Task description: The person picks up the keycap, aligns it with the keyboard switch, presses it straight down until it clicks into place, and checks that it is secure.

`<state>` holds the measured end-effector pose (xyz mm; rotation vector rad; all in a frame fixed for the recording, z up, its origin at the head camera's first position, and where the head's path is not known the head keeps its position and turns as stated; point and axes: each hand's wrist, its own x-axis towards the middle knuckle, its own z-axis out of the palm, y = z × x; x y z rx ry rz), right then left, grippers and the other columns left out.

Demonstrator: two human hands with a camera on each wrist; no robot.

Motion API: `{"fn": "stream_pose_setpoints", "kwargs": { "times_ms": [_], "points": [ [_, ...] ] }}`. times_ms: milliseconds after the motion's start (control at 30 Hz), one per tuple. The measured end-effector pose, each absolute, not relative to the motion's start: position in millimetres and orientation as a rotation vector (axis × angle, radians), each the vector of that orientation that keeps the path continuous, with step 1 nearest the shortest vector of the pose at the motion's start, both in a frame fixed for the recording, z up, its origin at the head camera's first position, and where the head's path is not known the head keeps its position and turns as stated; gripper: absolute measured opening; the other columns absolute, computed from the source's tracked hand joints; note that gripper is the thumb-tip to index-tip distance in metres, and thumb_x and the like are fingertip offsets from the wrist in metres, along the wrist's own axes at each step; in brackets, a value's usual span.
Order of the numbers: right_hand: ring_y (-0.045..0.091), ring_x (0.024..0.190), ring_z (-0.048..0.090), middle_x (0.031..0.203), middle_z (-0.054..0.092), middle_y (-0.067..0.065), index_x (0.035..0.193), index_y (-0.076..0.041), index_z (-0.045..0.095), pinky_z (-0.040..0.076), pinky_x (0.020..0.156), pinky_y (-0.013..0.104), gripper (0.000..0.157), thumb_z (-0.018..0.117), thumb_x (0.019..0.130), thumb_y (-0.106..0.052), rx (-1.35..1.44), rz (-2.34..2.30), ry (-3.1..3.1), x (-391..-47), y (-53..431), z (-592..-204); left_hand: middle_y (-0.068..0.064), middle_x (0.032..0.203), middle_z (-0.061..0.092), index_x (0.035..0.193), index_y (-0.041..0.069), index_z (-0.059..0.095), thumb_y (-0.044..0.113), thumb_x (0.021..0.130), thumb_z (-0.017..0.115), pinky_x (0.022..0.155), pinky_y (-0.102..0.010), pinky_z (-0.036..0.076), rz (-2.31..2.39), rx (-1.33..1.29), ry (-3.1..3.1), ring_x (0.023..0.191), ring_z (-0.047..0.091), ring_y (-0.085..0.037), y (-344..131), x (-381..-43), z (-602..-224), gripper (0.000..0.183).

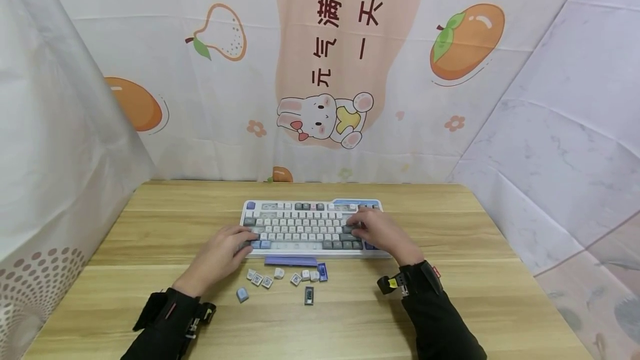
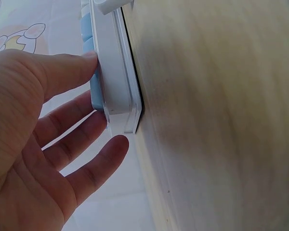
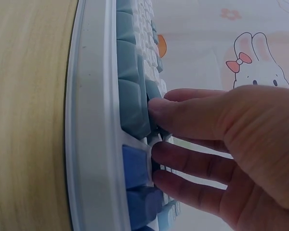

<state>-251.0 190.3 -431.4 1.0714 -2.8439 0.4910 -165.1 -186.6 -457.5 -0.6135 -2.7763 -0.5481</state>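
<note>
A white compact keyboard [image 1: 300,253] with white, grey and blue keycaps lies on the wooden table. At its front left corner is my left hand [image 1: 220,254]; the thumb touches a light blue keycap [image 2: 89,45], and the other fingers spread loosely around the keyboard's end. Over the grey keys on the right side, my right hand [image 1: 382,232] pinches a grey-green keycap [image 3: 154,90] between thumb and forefinger, the forefinger partly hidden behind the thumb. Its other fingertips reach down close to a blue keycap [image 3: 135,166]. A dark gap shows beneath the right thumb.
In front of the keyboard lie a long purple bar [image 1: 291,261], several loose white keycaps [image 1: 267,281], a light blue keycap [image 1: 242,294], a small purple piece [image 1: 322,272] and a small dark piece [image 1: 309,295]. A printed curtain [image 1: 225,115] hangs behind the table.
</note>
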Motion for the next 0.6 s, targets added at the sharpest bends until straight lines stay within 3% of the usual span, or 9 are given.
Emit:
{"fn": "stream_pose_setpoints", "kwargs": {
  "times_ms": [600],
  "points": [
    [0.015, 0.087, 0.06, 0.096, 0.064, 0.0, 0.098, -0.012, 0.074, 0.05, 0.073, 0.031, 0.017, 0.072, 0.081, -0.009, 1.077, 0.477, -2.857, -251.0, 189.3, -428.8, -0.01, 0.116, 0.063, 0.113, 0.012, 0.068, 0.018, 0.086, 0.068, 0.093, -0.045, 0.044, -0.568, -0.623, -2.756, 0.111, 0.055, -0.027, -186.8, -165.9, -459.3, 0.028]
  ]
}}
